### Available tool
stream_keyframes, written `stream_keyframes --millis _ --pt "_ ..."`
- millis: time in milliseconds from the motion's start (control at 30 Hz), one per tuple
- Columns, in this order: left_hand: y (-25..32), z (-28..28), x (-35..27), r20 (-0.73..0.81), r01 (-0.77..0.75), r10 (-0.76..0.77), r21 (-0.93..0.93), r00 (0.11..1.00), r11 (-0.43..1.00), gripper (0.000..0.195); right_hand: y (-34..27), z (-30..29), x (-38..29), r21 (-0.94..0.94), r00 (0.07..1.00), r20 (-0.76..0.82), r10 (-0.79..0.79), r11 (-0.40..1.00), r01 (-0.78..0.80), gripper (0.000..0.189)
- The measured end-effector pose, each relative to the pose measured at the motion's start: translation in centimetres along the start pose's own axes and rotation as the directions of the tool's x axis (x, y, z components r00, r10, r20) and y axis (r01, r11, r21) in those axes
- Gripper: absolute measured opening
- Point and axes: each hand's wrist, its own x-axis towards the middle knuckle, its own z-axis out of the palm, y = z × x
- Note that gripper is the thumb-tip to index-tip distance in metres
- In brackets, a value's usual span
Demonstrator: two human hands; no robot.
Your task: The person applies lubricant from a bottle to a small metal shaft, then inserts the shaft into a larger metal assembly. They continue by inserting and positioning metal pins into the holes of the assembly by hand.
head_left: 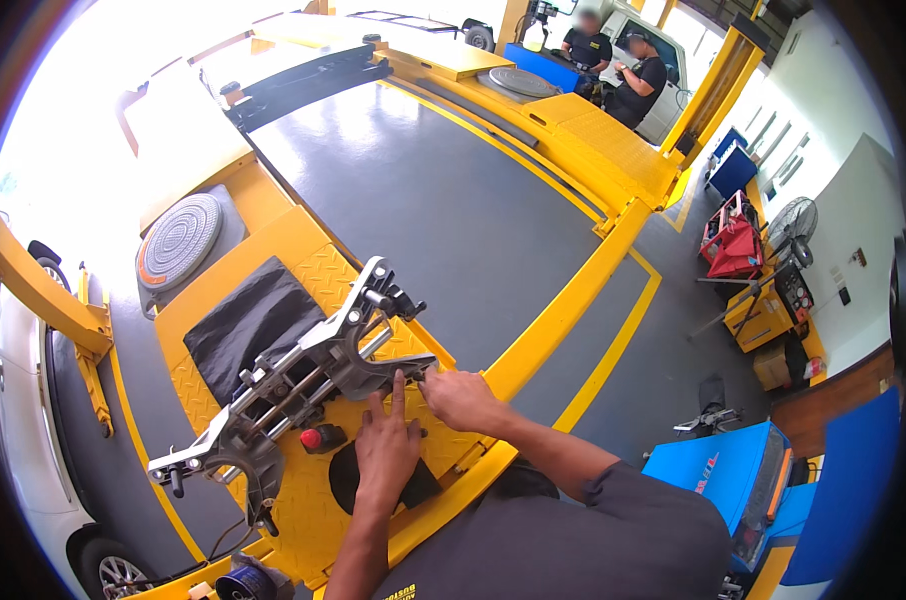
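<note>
A metal wheel-alignment clamp (295,386) with twin rods and curved jaws lies slantwise across the yellow diamond-plate runway (314,525) of a car lift. My right hand (460,401) has its fingers closed around the tip of the clamp's near-right arm (400,365). Beside it, my left hand (388,446) has its fingers spread, the index fingertip touching that same arm. Left of this hand lies a small dark container with a red cap (322,439). A black round piece (342,480) shows partly behind the left wrist. Under the clamp's far side is a black cloth (250,330).
A round turntable plate (183,236) sits farther along the runway. A yellow crossbeam (565,315) runs close on my right. At lower left stands a dark blue can (244,581); a white car (29,420) is beyond. A blue machine (712,480) stands right; two people (640,79) are far back.
</note>
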Motion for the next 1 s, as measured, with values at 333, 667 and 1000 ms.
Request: stream_keyframes --millis 333,667,1000 --pt "0.1 0.4 0.2 -0.028 -0.033 0.033 0.007 0.999 0.999 0.085 0.2 0.7 -0.2 0.101 0.995 0.028 0.094 0.990 -0.096 0.039" --pt "0.0 0.4 0.2 0.002 -0.017 0.017 -0.009 1.000 1.000 0.086 -0.1 0.6 -0.4 0.013 1.000 -0.009 -0.005 1.000 0.005 0.037" --pt "0.2 0.2 0.2 -0.020 -0.027 0.027 -0.007 0.999 1.000 0.085 0.0 0.1 -0.4 -0.030 0.997 -0.015 -0.074 0.997 0.073 0.034"
